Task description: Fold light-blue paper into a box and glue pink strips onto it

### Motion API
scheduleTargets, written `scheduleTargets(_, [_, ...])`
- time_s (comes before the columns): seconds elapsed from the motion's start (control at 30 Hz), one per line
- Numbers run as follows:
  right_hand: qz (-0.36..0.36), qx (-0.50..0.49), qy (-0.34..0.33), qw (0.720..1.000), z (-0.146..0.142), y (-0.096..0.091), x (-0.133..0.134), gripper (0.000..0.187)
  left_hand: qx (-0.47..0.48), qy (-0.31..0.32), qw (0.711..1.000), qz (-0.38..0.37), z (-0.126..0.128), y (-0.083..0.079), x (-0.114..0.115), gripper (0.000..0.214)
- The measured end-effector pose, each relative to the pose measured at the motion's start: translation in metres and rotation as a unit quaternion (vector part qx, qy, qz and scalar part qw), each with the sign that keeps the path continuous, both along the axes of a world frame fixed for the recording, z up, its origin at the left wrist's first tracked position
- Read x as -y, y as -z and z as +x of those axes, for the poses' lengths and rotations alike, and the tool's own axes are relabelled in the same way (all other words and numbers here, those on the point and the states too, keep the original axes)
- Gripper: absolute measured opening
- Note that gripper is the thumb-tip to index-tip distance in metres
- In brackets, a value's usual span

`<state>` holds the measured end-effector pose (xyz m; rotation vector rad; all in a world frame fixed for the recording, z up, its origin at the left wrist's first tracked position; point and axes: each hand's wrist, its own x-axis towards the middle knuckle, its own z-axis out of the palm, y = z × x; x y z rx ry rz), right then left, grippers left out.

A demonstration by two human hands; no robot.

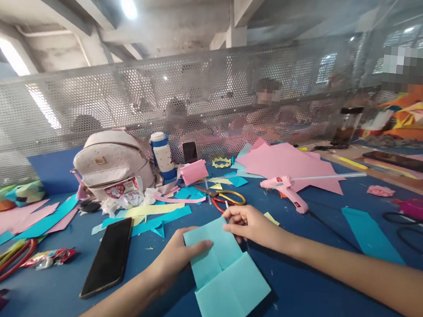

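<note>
A folded light-blue paper piece [234, 290] is held between my two hands, tilted above the blue table. It has a narrower upper part and a wider folded lower part, with creases across it. My left hand [182, 253] grips its left edge, thumb on top and fingers hidden underneath. At the top right corner my right hand [244, 224] pinches the paper between thumb and fingers. Just beyond my right hand lie scissors [235, 198] with red and yellow handles. A black phone [108, 258] rests to the left of my left hand.
A pink glue gun [286, 191] with a cord and pink paper sheets [289, 163] lie right of centre. A pale backpack [116, 162] and a bottle [162, 156] stand at the back, before a perforated metal screen [210, 93]. More scissors [2, 265] lie at left. People sit beyond.
</note>
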<state>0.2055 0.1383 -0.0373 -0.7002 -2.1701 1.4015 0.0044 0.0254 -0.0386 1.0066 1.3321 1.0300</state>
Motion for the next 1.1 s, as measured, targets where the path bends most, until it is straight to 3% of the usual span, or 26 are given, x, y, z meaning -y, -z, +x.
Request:
scheduleTargets(0.13, [0.013,0.07,-0.031,0.997,0.009,-0.002,-0.013,0.03,-0.046,0.009,0.997,0.068,-0.005,-0.001,-0.005,0.05])
scheduleTargets(0.2, [0.031,0.112,-0.044,0.992,0.015,-0.006,-0.018,0.024,-0.144,0.045,0.974,0.171,-0.007,-0.002,-0.005,0.04])
scheduleTargets(0.3, [0.068,0.161,-0.038,0.984,0.021,-0.01,-0.022,0.018,-0.368,0.161,0.851,0.339,-0.005,-0.005,-0.001,0.028])
scheduleTargets(0.33, [0.083,0.171,-0.03,0.981,0.022,-0.011,-0.022,0.016,-0.413,0.2,0.811,0.363,-0.004,-0.006,0.0,0.027])
scheduleTargets(0.4, [0.114,0.186,-0.007,0.976,0.022,-0.009,-0.022,0.013,-0.459,0.258,0.765,0.371,-0.002,-0.008,0.001,0.032])
scheduleTargets(0.63, [0.251,0.177,0.042,0.951,0.024,0.008,-0.02,0.018,-0.525,0.303,0.702,0.375,0.002,-0.009,-0.014,0.037])
scheduleTargets(0.9, [0.396,0.066,-0.072,0.913,0.037,0.017,-0.023,0.026,-0.554,0.237,0.642,0.475,0.002,0.014,-0.03,0.037])
scheduleTargets(1.1, [0.401,0.067,-0.105,0.907,0.04,0.012,-0.023,0.034,-0.571,0.223,0.597,0.518,-0.006,0.024,-0.038,0.037])
